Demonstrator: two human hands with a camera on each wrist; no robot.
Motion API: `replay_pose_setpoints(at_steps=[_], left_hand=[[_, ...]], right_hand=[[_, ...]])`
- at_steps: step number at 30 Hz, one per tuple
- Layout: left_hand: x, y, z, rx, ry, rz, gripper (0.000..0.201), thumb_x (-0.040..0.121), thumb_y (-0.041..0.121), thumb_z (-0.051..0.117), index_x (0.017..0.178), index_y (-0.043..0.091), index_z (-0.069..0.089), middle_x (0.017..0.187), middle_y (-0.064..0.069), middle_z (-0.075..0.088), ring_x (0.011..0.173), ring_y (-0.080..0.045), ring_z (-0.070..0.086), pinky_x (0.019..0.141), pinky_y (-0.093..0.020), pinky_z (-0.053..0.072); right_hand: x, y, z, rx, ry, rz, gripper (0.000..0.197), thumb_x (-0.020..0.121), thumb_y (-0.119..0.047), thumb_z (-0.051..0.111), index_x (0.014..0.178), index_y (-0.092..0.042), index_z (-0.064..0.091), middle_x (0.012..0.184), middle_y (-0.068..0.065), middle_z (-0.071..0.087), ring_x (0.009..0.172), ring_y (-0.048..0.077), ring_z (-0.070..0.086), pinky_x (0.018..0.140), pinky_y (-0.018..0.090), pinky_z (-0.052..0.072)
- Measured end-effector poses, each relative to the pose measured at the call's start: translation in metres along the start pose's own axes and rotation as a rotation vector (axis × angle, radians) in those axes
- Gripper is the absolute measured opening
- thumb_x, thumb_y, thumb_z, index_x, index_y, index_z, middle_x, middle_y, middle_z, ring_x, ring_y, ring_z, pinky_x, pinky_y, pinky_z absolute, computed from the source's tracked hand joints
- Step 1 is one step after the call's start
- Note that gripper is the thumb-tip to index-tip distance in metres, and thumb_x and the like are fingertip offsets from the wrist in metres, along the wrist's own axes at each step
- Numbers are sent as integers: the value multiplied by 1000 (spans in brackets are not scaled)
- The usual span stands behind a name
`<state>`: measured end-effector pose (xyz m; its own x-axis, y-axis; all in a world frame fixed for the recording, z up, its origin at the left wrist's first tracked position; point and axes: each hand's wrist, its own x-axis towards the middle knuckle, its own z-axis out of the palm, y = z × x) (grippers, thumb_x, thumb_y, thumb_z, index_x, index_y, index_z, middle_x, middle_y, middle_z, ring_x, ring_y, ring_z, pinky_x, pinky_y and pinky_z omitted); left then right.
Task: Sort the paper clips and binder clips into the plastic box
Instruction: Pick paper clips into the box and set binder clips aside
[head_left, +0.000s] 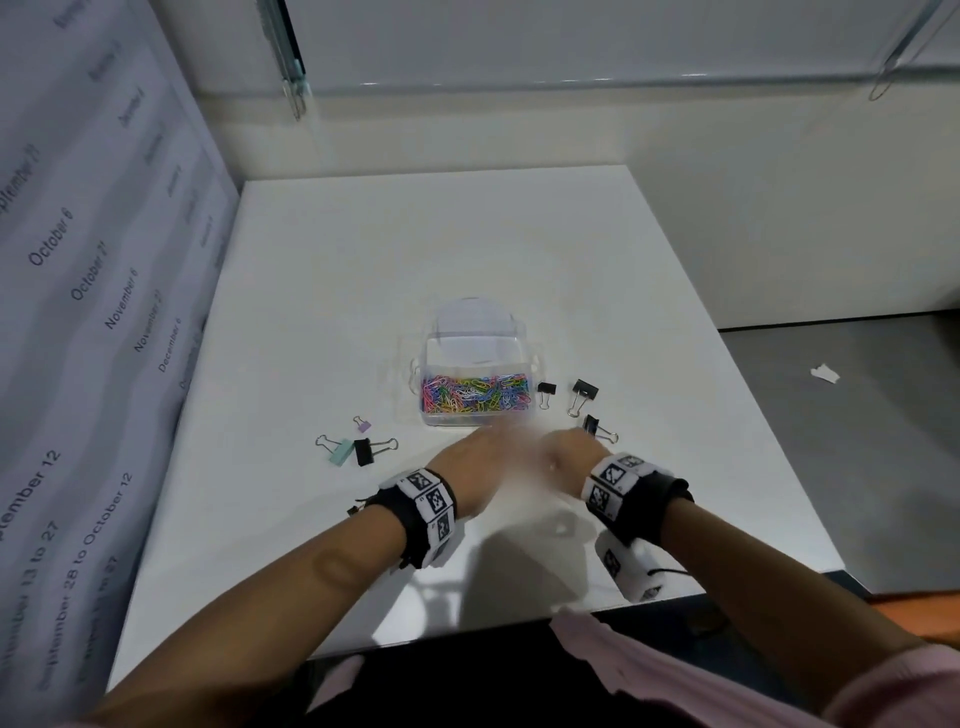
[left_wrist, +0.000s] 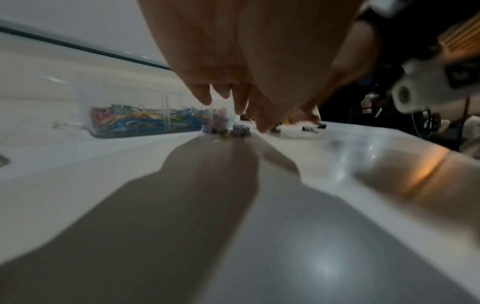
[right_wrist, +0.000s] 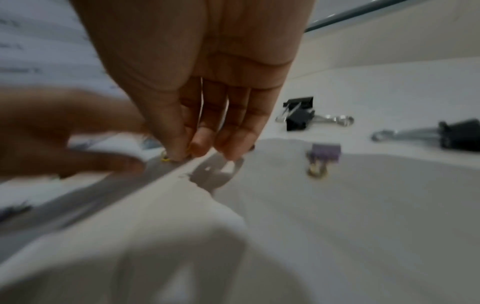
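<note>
Fingertips (right_wrist: 179, 153) pinch 1 yellow clip (right_wrist: 165, 158), blurred out overhead.

Bright overhead light, blurred hands (head_left: 511, 457), hard table (head_left: 363, 260) shadows

- Table (head_left: 363, 260): white, smooth, semi-gloss; takes soft reflections and glare spots.
- Plastic box (head_left: 435, 353): clear, glossy plastic, see-through walls.
- Paper clips (head_left: 475, 393) inside: wire with a bright coloured coating.
- Black binder clips (head_left: 585, 387): matt black bodies, shiny bare metal wire handles.
- Mint clip (head_left: 341, 451), purple clip (head_left: 364, 426): painted pastel bodies, metal loops.
- Wrist bands (head_left: 402, 512): black cloth, with white printed marker blocks.
- Left wall sheet (head_left: 78, 312): matt printed paper.
</note>
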<state>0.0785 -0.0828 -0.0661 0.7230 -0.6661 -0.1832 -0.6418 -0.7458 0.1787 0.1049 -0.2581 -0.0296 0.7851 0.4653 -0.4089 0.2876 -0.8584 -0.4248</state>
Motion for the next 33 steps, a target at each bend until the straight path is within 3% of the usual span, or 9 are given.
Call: replay_pose_setpoints(at_steps=[3,8,11,14,17,21,24,27,33], left_hand=[[-10,1,7,28,-192,-81,60,97,19,33,148,3,7,159,-13,2,147,-30,3,119,-41,19],[-25,3,3,23,-238,-61,53,99,30,30,148,19,15,160,-5,-1,145,-38,2,112,-51,26],[-32,3,0,66,-251,-66,51,98,34,29,147,28,17,160,1,4,143,-43,5,107,-53,28],[-42,-3,-8,1,-150,-63,49,97,33,31,145,26,25,158,0,17,143,-38,13,109,-53,27],[-54,-12,-23,-152,129,-114,38,91,25,36,122,16,56,133,-9,53,127,-32,45,104,-48,42],[-76,-35,-33,-269,303,-467,18,88,15,51,102,9,60,110,-10,55,105,-26,49,90,-43,48],[-93,-58,-32,-290,306,-746,31,84,19,57,114,11,56,112,-14,47,106,-32,45,87,-45,48],[-107,-72,-32,-333,165,-945,60,79,38,64,132,24,41,122,-12,35,113,-32,39,95,-43,45],[-113,-68,-23,-553,-81,-955,91,64,47,79,139,37,28,124,-8,25,109,-31,52,101,-35,44]], right_hand=[[14,-4,-25,55,163,63,18,86,-15,48,87,-16,67,92,3,71,74,14,56,72,26,47],[40,-16,-44,196,305,63,22,90,-17,47,106,-18,62,95,8,69,64,18,52,63,26,38],[46,-10,-46,199,341,102,25,88,-13,49,112,-17,56,102,10,63,74,20,52,68,26,39],[43,9,-45,190,399,197,29,84,-7,52,113,-12,52,112,15,52,89,26,56,78,33,46],[36,37,-42,140,401,328,32,82,-8,55,113,-13,52,119,17,46,106,33,51,87,38,46],[23,59,-33,67,196,362,50,79,-25,63,126,-26,46,124,13,39,111,33,49,91,37,45],[18,55,-21,105,127,311,62,75,-25,66,130,-33,40,120,7,37,94,28,58,77,30,48],[17,40,-6,131,166,228,56,72,-13,66,123,-27,45,115,7,41,79,22,55,65,26,45],[16,7,20,183,134,140,47,74,-3,58,116,-21,48,103,3,36,77,25,51,69,30,47]])
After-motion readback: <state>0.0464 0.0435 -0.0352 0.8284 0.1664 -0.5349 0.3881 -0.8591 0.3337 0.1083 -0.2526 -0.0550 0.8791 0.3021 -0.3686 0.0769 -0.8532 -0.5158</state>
